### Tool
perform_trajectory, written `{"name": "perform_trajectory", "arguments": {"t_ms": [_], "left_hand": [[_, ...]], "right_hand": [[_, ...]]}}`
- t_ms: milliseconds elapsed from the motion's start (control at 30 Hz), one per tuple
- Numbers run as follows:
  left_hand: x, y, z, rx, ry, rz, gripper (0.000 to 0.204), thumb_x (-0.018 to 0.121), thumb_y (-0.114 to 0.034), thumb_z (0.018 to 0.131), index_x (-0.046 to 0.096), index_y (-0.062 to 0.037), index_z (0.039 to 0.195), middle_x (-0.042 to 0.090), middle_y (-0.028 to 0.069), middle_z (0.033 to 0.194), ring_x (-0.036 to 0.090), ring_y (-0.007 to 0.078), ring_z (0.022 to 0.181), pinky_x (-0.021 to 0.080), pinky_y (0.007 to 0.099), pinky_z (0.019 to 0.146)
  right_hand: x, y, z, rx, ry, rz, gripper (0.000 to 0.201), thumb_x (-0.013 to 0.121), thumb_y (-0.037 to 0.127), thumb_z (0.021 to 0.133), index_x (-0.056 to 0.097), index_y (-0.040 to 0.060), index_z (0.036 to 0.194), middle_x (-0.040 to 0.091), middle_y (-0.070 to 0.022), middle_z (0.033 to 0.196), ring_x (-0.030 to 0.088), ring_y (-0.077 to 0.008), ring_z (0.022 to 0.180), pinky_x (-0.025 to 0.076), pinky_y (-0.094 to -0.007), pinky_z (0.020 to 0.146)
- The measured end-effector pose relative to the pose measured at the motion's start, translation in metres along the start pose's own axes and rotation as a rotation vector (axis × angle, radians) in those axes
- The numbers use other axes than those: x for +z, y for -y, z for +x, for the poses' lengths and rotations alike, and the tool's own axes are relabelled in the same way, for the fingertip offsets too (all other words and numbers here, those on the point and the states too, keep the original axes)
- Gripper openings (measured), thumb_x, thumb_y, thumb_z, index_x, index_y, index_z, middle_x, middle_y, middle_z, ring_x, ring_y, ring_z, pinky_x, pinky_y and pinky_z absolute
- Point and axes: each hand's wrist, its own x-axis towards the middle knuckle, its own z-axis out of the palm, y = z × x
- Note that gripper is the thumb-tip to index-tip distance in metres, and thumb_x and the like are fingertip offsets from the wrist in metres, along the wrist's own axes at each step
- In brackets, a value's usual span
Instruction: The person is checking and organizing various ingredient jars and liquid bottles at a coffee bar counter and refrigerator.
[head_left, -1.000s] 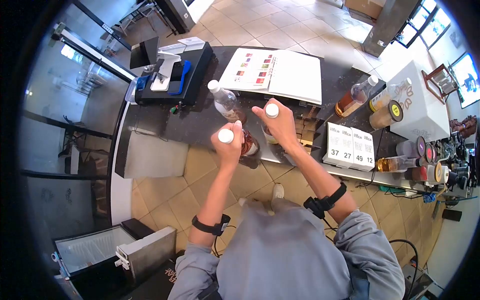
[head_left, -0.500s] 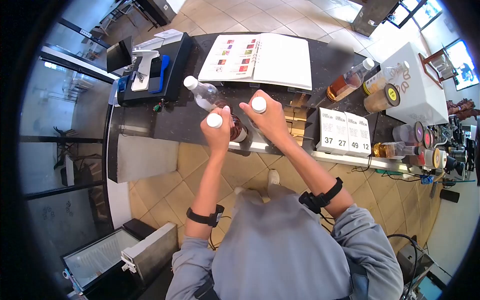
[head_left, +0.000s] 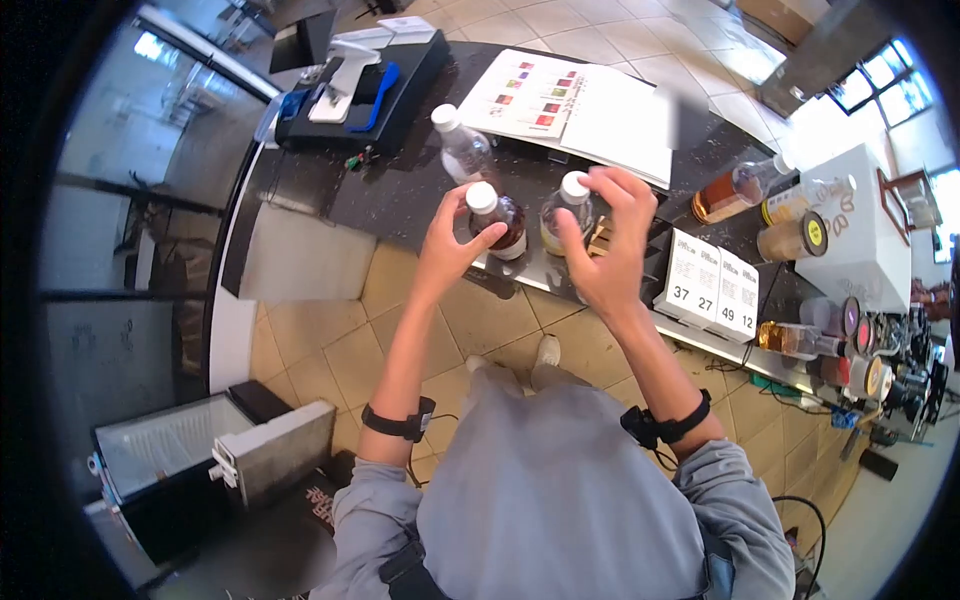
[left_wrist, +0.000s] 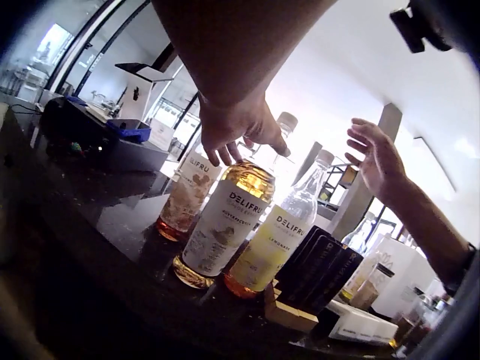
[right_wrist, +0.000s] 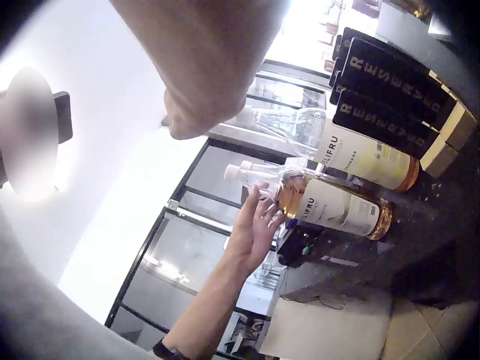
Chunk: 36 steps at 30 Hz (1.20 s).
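Observation:
Three white-capped Delifru syrup bottles stand upright near the counter's front edge. My left hand (head_left: pixel 445 245) is at the neck of the middle bottle (left_wrist: pixel 223 231), thumb and fingers spread loosely on either side. In the left wrist view its fingers hang relaxed over this bottle's shoulder. To the right is the lemonade bottle (left_wrist: pixel 271 244), with a yellow label. Beside its cap, my right hand (head_left: pixel 615 255) has its fingers parted; the left wrist view shows it raised and apart from the bottle. A third bottle (head_left: pixel 466 152) stands farther back on the left.
An open binder menu (head_left: pixel 575 105) lies behind the bottles. Dark reserved signs (right_wrist: pixel 397 86) in wooden holders stand right of the lemonade bottle. White number cards (head_left: pixel 708 285), more bottles and jars line the right side. A black register stand (head_left: pixel 410 90) occupies the back left.
Earlier each hand was wrapped around a bottle neck beneath the cap. Both hands have loosened and spread, the right one moving off its bottle. The head view has shifted.

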Motion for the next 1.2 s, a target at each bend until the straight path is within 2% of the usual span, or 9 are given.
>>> {"name": "perform_trajectory", "arguments": {"t_ms": [300, 467, 800, 833, 867, 900, 933, 1133, 1200], "left_hand": [[-0.046, 0.050, -0.139, -0.415, -0.295, -0.250, 0.039, 0.065, -0.031, 0.093, 0.058, -0.0056, 0.122, 0.064, 0.0096, 0.116, 0.060, 0.0200, 0.111, 0.045, 0.0337, 0.098], [-0.072, 0.097, -0.270, -0.771, -0.337, -0.370, 0.031, 0.057, -0.030, 0.098, 0.061, -0.0052, 0.117, 0.068, 0.0085, 0.100, 0.066, 0.0169, 0.095, 0.050, 0.0324, 0.089], [-0.109, 0.111, -0.580, -0.906, -0.977, -0.392, 0.025, 0.058, -0.027, 0.097, 0.061, -0.0068, 0.112, 0.069, 0.0074, 0.096, 0.066, 0.0152, 0.083, 0.052, 0.0295, 0.077], [-0.106, 0.113, -0.614, -0.873, -1.065, -0.433, 0.024, 0.058, -0.026, 0.097, 0.061, -0.0067, 0.111, 0.068, 0.0072, 0.095, 0.066, 0.0151, 0.081, 0.053, 0.0293, 0.076], [-0.107, 0.110, -0.648, -0.839, -1.146, -0.476, 0.022, 0.058, -0.024, 0.097, 0.061, -0.0066, 0.111, 0.068, 0.0070, 0.094, 0.067, 0.0151, 0.079, 0.053, 0.0291, 0.075], [-0.106, 0.098, -0.678, -0.832, -1.220, -0.477, 0.022, 0.058, -0.024, 0.097, 0.061, -0.0066, 0.111, 0.068, 0.0070, 0.094, 0.067, 0.0151, 0.079, 0.053, 0.0291, 0.075], [-0.108, 0.085, -0.706, -0.797, -1.290, -0.503, 0.019, 0.057, -0.020, 0.097, 0.060, -0.0064, 0.110, 0.067, 0.0064, 0.093, 0.066, 0.0148, 0.078, 0.053, 0.0287, 0.074], [-0.136, 0.054, -0.888, -0.504, -1.712, -0.168, 0.013, 0.052, -0.005, 0.097, 0.060, -0.0046, 0.106, 0.064, 0.0051, 0.088, 0.063, 0.0134, 0.079, 0.053, 0.0279, 0.074], [-0.167, 0.027, -0.931, -0.491, -1.912, 0.042, 0.013, 0.052, -0.005, 0.096, 0.060, -0.0041, 0.107, 0.064, 0.0040, 0.087, 0.063, 0.0136, 0.080, 0.052, 0.0290, 0.076]], "right_hand": [[0.020, -0.005, -0.087, 0.058, 0.648, 0.486, 0.013, 0.065, 0.000, 0.082, 0.068, 0.0038, 0.095, 0.070, -0.0107, 0.086, 0.067, -0.0250, 0.076, 0.052, -0.0334, 0.072], [0.069, -0.039, -0.178, 0.471, 1.194, 0.404, 0.016, 0.062, 0.015, 0.089, 0.067, 0.0030, 0.098, 0.069, -0.0143, 0.086, 0.066, -0.0279, 0.077, 0.052, -0.0353, 0.073], [0.144, -0.157, -0.374, -0.055, 2.142, -0.095, 0.035, 0.052, 0.038, 0.094, 0.066, 0.0059, 0.096, 0.066, -0.0079, 0.088, 0.059, -0.0190, 0.074, 0.049, -0.0361, 0.068], [0.167, -0.235, -0.433, 0.221, 2.247, -0.139, 0.029, 0.053, 0.038, 0.092, 0.065, 0.0118, 0.096, 0.066, -0.0096, 0.091, 0.059, -0.0230, 0.071, 0.050, -0.0390, 0.064], [0.171, -0.245, -0.440, 0.132, 2.278, -0.135, 0.029, 0.053, 0.038, 0.092, 0.065, 0.0118, 0.096, 0.066, -0.0096, 0.091, 0.059, -0.0230, 0.071, 0.050, -0.0390, 0.064], [0.174, -0.245, -0.442, 0.565, 2.370, -0.149, 0.025, 0.053, 0.036, 0.089, 0.062, 0.0137, 0.095, 0.065, -0.0094, 0.088, 0.059, -0.0250, 0.068, 0.048, -0.0405, 0.058], [0.188, -0.229, -0.445, 1.020, 2.393, -0.184, 0.022, 0.052, 0.034, 0.085, 0.060, 0.0156, 0.093, 0.064, -0.0093, 0.086, 0.060, -0.0270, 0.066, 0.047, -0.0420, 0.051], [0.276, -0.074, -0.492, 0.708, 2.369, -0.313, 0.026, 0.048, 0.040, 0.084, 0.057, 0.0169, 0.077, 0.061, -0.0069, 0.076, 0.056, -0.0216, 0.060, 0.042, -0.0412, 0.046], [0.309, 0.039, -0.511, 0.205, 2.414, -0.207, 0.031, 0.047, 0.041, 0.087, 0.056, 0.0157, 0.072, 0.058, -0.0038, 0.068, 0.053, -0.0191, 0.057, 0.040, -0.0388, 0.045]]}}
